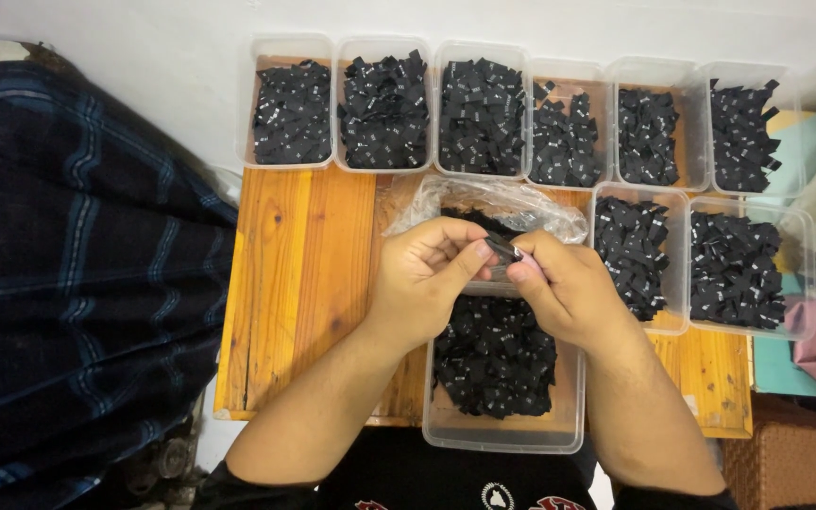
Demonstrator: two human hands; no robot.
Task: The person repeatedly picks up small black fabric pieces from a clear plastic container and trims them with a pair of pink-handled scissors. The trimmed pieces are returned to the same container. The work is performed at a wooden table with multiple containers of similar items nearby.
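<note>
Both hands meet above a clear tub (502, 436) of black labels (495, 359) on the wooden worktop (304, 274): left hand (422, 279) and right hand (564, 288) are closed, pinching one small black label (503, 248) between fingertips. Eight more label-filled tubs (291, 104) stand behind.

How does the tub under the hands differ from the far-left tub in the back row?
The near tub is larger than the far-left tub and lies by the body; the far-left tub lies at the wall. The hands cover part of the near tub; the far-left tub is in plain sight. Both are clear plastic with black tags inside.
</note>
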